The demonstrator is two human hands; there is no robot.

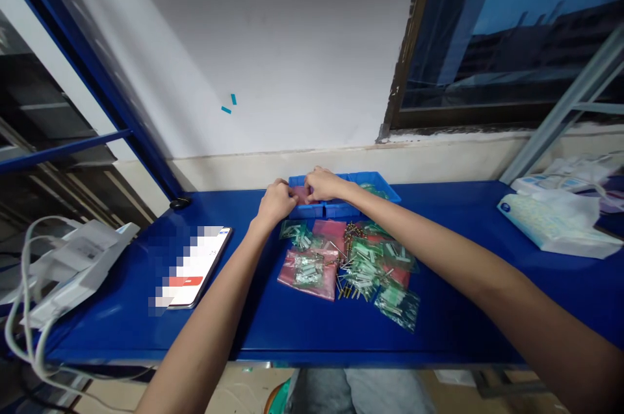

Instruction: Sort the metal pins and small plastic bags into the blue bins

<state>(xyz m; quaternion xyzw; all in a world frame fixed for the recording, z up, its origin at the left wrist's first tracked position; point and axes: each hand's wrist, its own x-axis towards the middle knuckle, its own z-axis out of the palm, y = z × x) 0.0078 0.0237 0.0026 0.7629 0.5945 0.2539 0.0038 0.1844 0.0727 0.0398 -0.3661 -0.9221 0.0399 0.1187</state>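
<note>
My left hand (277, 201) is closed at the left wall of a blue plastic bin (308, 211), its fingertips on the edge of a pink plastic bag (301, 194). From the right, my right hand (322, 184) reaches into the same bin with fingers pinched on that bag. A second blue bin (387, 188) adjoins it, partly behind my right forearm, with greenish clear bags (373, 190) inside. In front of the bins lies a pile of small green zip bags (363, 264) holding white pieces, pink bags (308, 274) and loose metal screws or pins (347, 287).
A phone (199, 268) with a lit screen lies on the blue table (273, 323) to the left. Beyond it is a white power strip (82, 264) with cables. A tissue pack (556, 222) sits at the right. The wall (292, 63) rises behind the bins.
</note>
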